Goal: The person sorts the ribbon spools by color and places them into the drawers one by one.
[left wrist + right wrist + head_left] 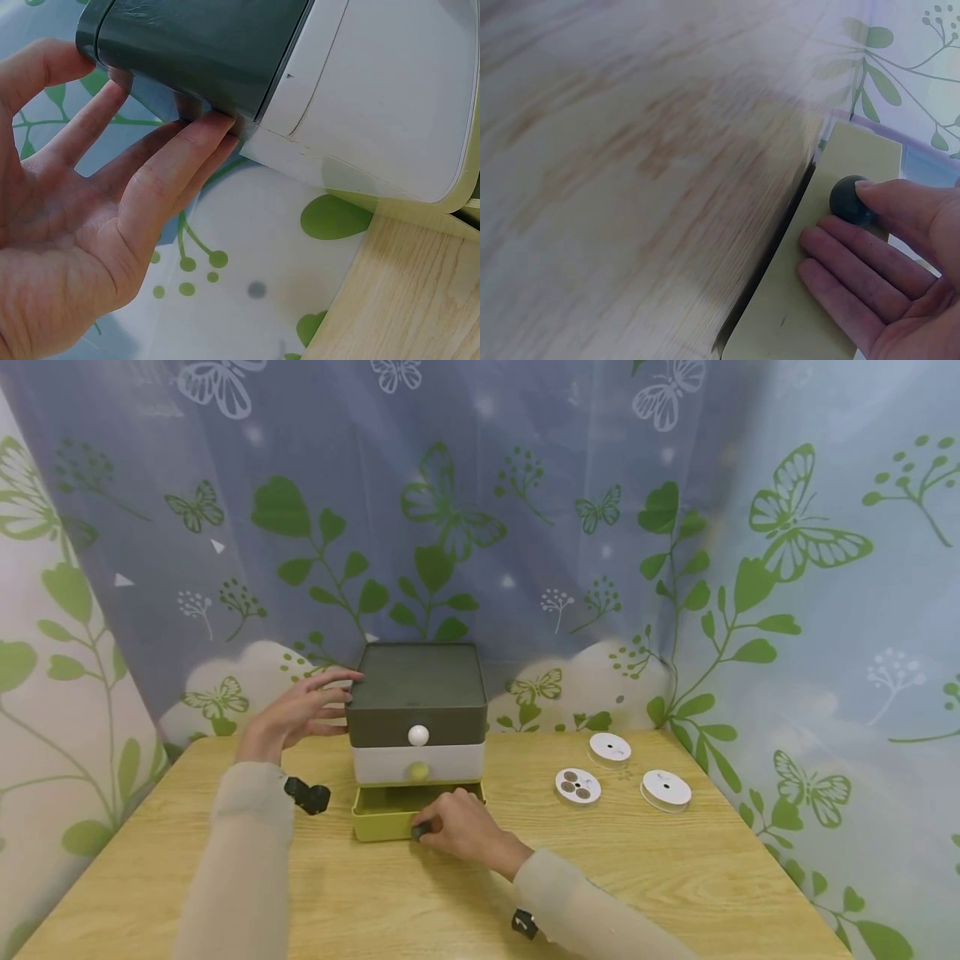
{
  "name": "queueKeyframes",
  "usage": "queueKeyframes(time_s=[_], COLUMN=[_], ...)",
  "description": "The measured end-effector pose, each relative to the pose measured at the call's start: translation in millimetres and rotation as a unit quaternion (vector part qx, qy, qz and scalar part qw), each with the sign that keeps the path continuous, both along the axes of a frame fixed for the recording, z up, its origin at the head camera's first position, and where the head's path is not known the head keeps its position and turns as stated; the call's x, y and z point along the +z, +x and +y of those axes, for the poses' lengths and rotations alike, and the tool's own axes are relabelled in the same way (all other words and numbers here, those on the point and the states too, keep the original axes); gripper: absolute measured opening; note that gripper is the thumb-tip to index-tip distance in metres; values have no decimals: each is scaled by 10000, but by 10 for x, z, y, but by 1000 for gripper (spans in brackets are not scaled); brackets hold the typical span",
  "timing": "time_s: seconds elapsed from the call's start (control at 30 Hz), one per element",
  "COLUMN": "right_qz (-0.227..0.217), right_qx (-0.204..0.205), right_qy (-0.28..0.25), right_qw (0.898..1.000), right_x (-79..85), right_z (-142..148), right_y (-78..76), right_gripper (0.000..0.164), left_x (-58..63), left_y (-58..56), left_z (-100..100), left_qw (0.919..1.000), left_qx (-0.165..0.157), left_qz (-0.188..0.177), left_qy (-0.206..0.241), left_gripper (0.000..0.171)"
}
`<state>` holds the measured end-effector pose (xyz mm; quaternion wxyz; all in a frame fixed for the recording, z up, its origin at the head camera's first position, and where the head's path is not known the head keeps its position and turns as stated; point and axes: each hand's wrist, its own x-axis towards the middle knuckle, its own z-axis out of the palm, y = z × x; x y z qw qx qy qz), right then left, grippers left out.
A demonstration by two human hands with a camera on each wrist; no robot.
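A small three-tier drawer box (420, 675) stands on the table, with a dark green top tier, a white middle tier and a yellow-green bottom tier. The bottom drawer (380, 827) is pulled out partway, and its visible inside looks bare. My right hand (467, 832) pinches the round dark knob (847, 201) on that drawer's front between thumb and index finger; the other fingers lie against the front panel. With extended fingers, my left hand (302, 710) touches the left side of the top tier (195, 52).
To the right of the box lie three white spools (578, 786), one of them showing brown round patches. A white knob (418, 736) and a yellow-green knob (418, 772) stick out from the upper drawers. Patterned curtains (525, 568) border the wooden table (360, 902).
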<state>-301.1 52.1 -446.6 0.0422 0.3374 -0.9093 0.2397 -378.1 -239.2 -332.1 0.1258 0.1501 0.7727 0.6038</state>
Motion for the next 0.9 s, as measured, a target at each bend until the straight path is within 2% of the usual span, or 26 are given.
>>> queueKeyframes(time_s=[0.43,0.67,0.9], right_qz=[13,-40,95], right_qx=[-36,98,118], right_qy=[60,158,219], right_qw=[10000,9998,9996], right_x=[-13,17,30], right_z=[-5,-20,-12], right_y=[23,79,132], right_gripper=[20,20,19], left_x=[6,13,20], left_y=[28,27,17], left_z=[10,9,8], left_qw=[10000,10000,10000], left_qx=[-26,-22,-5], left_qz=[-28,13,10], left_qy=[-5,-33,-42], left_gripper=[60,59,59])
